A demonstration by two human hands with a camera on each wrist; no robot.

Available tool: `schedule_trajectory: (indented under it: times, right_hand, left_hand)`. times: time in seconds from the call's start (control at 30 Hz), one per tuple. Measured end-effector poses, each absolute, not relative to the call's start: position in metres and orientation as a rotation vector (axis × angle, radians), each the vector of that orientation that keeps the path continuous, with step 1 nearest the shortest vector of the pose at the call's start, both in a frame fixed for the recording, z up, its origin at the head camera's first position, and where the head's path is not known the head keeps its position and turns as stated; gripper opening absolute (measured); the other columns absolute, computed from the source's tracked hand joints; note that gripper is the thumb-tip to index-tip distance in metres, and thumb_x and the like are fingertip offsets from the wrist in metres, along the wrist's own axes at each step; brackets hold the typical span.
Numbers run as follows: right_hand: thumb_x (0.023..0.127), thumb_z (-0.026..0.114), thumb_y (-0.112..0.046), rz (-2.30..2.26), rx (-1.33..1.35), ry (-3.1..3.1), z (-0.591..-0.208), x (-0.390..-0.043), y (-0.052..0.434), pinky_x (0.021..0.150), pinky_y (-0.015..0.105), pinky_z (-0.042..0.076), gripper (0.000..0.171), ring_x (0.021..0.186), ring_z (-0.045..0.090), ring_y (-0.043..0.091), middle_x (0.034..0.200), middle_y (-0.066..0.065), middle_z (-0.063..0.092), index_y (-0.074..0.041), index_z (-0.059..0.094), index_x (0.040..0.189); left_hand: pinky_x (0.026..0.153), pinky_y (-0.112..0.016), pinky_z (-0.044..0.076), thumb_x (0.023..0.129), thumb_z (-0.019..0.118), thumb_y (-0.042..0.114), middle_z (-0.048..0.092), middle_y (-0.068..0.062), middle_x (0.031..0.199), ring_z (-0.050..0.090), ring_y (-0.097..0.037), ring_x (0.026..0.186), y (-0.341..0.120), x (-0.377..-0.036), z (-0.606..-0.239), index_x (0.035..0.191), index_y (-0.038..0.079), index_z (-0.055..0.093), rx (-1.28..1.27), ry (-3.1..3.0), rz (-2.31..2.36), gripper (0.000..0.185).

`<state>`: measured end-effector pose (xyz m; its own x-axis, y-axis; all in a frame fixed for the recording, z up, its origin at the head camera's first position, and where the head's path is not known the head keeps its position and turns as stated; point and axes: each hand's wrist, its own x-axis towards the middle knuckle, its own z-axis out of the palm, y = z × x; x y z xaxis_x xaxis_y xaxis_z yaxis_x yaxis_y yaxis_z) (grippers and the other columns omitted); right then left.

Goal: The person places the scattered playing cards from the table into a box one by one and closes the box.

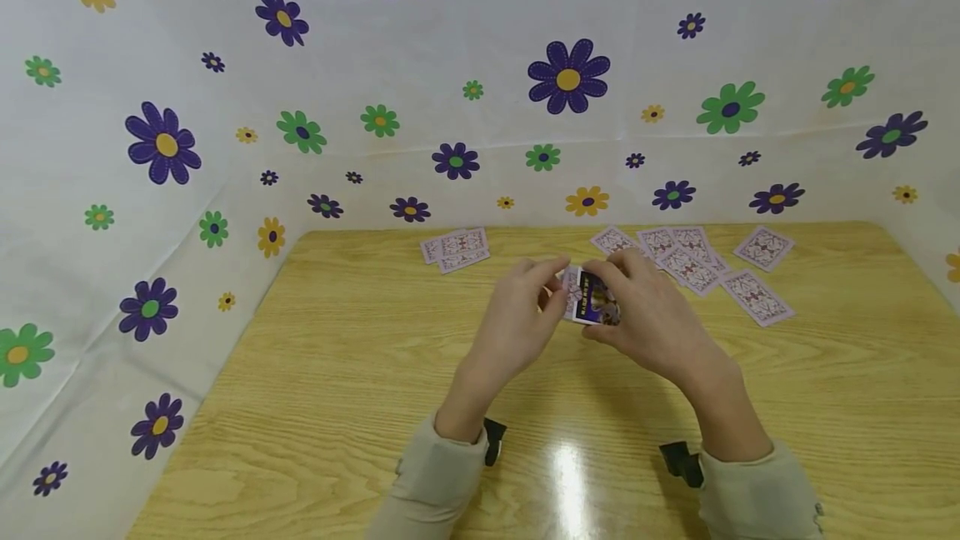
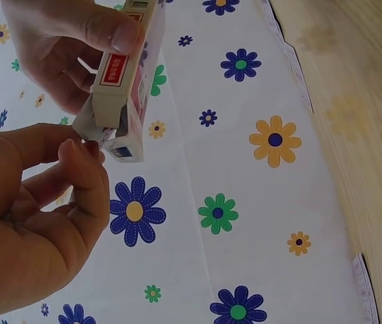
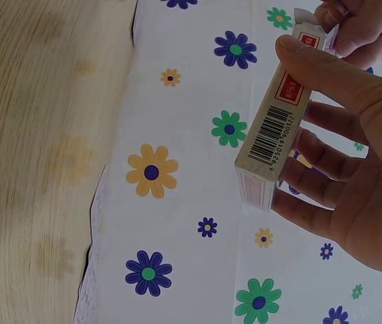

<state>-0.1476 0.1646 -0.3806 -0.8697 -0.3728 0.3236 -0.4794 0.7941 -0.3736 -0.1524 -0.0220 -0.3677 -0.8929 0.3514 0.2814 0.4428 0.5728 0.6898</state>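
A small card box [image 1: 595, 300] is held above the wooden table [image 1: 337, 373]. My right hand [image 1: 626, 294] grips the box round its sides, thumb on the narrow barcode side [image 3: 275, 131]. My left hand [image 1: 551, 286] pinches the open end flap [image 2: 93, 131] of the box [image 2: 127, 81] between thumb and forefinger. In the left wrist view my left hand [image 2: 76, 158] is at lower left and my right hand [image 2: 76, 40] above it. The right wrist view shows my right hand [image 3: 299, 101] around the box, with my left hand [image 3: 356, 23] at its far end.
A small pile of face-down cards [image 1: 455, 249] lies at the back left of the table. Several face-down cards [image 1: 693, 261] lie spread at the back right. Flowered cloth [image 1: 480, 107] walls in the table at the back and left side.
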Motion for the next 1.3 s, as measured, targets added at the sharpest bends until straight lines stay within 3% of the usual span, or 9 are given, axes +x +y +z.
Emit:
schedule_trajectory:
  times: [0.3, 0.77, 1.3]
  right_hand:
    - [0.071, 0.091, -0.017, 0.667, 0.668, -2.739, -0.38, -0.147, 0.165, 0.086, 0.048, 0.05, 0.071, 0.099, 0.055, 0.031, 0.117, 0.018, 0.053, -0.003, 0.057, 0.132]
    - [0.071, 0.091, -0.018, 0.646, 0.671, -2.733, -0.381, -0.148, 0.166, 0.086, 0.048, 0.052, 0.07, 0.099, 0.056, 0.031, 0.117, 0.019, 0.053, -0.002, 0.057, 0.131]
    - [0.07, 0.092, -0.018, 0.662, 0.656, -2.744, -0.381, -0.148, 0.168, 0.084, 0.046, 0.052, 0.074, 0.098, 0.055, 0.031, 0.118, 0.019, 0.053, -0.003, 0.056, 0.133]
  left_hand:
    - [0.066, -0.019, 0.05, 0.094, 0.063, 0.001, 0.063, -0.008, 0.099, 0.058, -0.014, 0.079, -0.016, -0.151, -0.371, 0.139, 0.002, 0.053, -0.722, -2.672, -1.235, 0.046]
    - [0.055, -0.018, 0.042, 0.095, 0.063, 0.002, 0.069, -0.01, 0.102, 0.054, -0.011, 0.068, -0.014, -0.147, -0.369, 0.141, 0.003, 0.049, -0.754, -2.672, -1.186, 0.048]
    - [0.048, -0.019, 0.037, 0.099, 0.057, 0.01, 0.07, -0.006, 0.103, 0.05, -0.009, 0.063, -0.026, -0.152, -0.369, 0.128, 0.008, 0.061, -0.564, -2.643, -1.075, 0.029]
